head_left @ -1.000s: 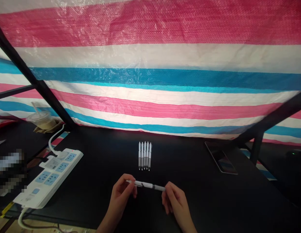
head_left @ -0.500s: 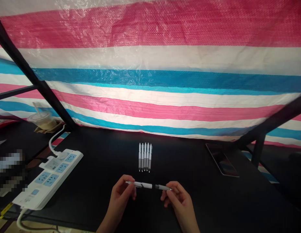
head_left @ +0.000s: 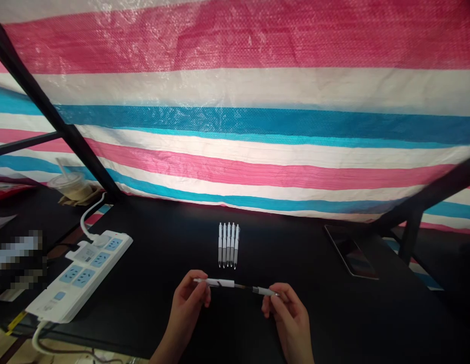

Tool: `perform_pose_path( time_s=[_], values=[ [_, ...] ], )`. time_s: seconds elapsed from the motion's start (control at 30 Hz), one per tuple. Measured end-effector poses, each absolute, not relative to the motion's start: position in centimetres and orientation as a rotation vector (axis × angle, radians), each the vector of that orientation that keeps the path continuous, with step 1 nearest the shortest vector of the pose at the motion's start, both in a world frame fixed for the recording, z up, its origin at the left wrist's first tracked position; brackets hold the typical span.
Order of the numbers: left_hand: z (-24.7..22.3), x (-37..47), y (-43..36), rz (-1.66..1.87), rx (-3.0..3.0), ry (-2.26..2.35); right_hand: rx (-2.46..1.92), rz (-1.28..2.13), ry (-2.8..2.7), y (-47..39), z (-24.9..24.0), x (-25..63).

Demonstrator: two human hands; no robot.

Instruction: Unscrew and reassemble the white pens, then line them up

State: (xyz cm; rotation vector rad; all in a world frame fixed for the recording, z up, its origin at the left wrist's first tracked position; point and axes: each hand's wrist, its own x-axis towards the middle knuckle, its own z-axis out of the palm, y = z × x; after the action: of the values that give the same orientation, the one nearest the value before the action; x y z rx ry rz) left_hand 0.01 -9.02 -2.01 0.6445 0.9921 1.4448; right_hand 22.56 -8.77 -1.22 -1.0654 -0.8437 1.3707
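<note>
Over the near part of the black table, my left hand pinches the white pen barrel near its clicker end. My right hand pinches the grey grip section of the same pen by its tip. Between the two parts, a gap shows the thin, dark ink refill, which reaches from one part toward the other. Just beyond my hands, several white-and-grey pens lie side by side in a neat row, tips toward me.
At the left lies a white power strip with cords plugged in. A dark tablet or phone rests at the right. A lidded cup with a straw stands back left. Striped sheeting hangs behind the table between black posts.
My right hand has moved to the right with the grip section. The pen has come apart in the middle, baring the refill. The row of pens has stayed put.
</note>
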Motion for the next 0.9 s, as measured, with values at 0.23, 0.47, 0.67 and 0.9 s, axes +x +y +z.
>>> perform_pose_path(
  time_s=[0.23,0.47,0.67,0.9],
  values=[
    [-1.6,-0.2,-9.0,1.458,0.559,0.987,-1.062,1.303,-0.765,-8.7,-1.3,22.6],
    [-1.5,-0.1,-8.8,1.451,0.555,0.974,-1.076,1.297,-0.816,-8.8,-1.2,22.5],
    [-2.0,0.1,-9.1,1.355,0.688,0.99,-1.152,1.313,-1.061,-9.1,-1.7,22.0],
    [-1.8,0.2,-9.1,1.318,0.768,1.033,-1.253,1.21,-1.307,-9.2,-1.9,21.1]
  ],
)
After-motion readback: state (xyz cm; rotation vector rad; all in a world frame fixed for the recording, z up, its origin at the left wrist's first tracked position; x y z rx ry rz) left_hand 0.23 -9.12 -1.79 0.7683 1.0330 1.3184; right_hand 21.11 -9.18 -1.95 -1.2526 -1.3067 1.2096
